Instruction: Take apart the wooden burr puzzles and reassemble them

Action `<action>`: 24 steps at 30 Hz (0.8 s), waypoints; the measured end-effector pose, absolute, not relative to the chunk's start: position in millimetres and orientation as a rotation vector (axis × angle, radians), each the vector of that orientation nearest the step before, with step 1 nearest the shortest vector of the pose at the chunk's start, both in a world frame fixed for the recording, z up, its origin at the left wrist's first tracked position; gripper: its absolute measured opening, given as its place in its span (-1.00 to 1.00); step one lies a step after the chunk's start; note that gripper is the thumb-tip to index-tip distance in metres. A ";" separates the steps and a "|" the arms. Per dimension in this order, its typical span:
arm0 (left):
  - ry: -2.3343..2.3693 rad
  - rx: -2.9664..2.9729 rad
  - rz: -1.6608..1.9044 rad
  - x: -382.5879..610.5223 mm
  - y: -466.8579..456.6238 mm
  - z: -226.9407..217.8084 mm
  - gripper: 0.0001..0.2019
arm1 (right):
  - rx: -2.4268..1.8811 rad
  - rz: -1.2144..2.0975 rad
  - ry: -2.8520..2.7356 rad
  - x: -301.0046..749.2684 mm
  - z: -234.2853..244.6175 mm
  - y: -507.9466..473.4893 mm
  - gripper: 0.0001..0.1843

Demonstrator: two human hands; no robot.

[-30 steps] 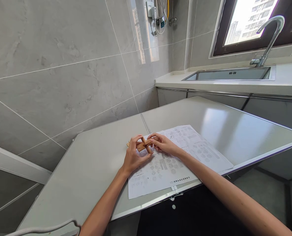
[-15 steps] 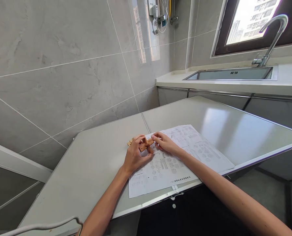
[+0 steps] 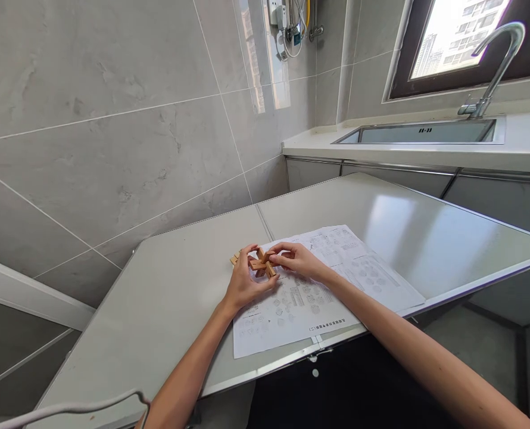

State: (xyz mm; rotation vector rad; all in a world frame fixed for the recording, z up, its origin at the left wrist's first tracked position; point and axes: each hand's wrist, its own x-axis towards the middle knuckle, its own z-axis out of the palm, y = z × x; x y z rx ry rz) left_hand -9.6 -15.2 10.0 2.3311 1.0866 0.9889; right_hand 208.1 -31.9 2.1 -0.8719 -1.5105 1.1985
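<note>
Between my hands is a wooden burr puzzle (image 3: pixel 262 264), made of crossed brown notched bars, held just above the printed sheet. My left hand (image 3: pixel 242 285) curls around its left and near side, thumb at the lower right bar and fingers at the upper left. From the right, my right hand (image 3: pixel 295 260) closes its thumb and fingers on the puzzle's right side; the fingertips partly cover the bars. Behind my left fingers lies a lighter wooden piece (image 3: pixel 234 258), mostly hidden. Under the hands is a white instruction sheet (image 3: pixel 336 298) with small diagrams and text.
The pale folding table (image 3: pixel 184 274) has a seam across it and a metal edge near my body. A grey cable (image 3: pixel 90 407) arches at the lower left. Tiled wall (image 3: pixel 113 131) borders the left; a counter with a sink (image 3: pixel 417 134) and faucet (image 3: pixel 501 71) stands beyond.
The puzzle has turned in my hands, so its bars now show as a star-like cross. My right fingers have shifted left and closer in over it; my left hand stays nearly in place.
</note>
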 end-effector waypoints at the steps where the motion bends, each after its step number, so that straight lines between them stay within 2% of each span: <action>1: 1.089 2.339 0.974 -9.8 -15.0 9.9 -0.17 | -0.866 1.179 -1.514 207.9 0.9 -31.3 -0.58; 24: 1.073 2.303 0.915 -6.9 -11.8 12.0 -0.20 | -0.823 1.063 -1.504 207.1 -2.5 -29.2 -0.64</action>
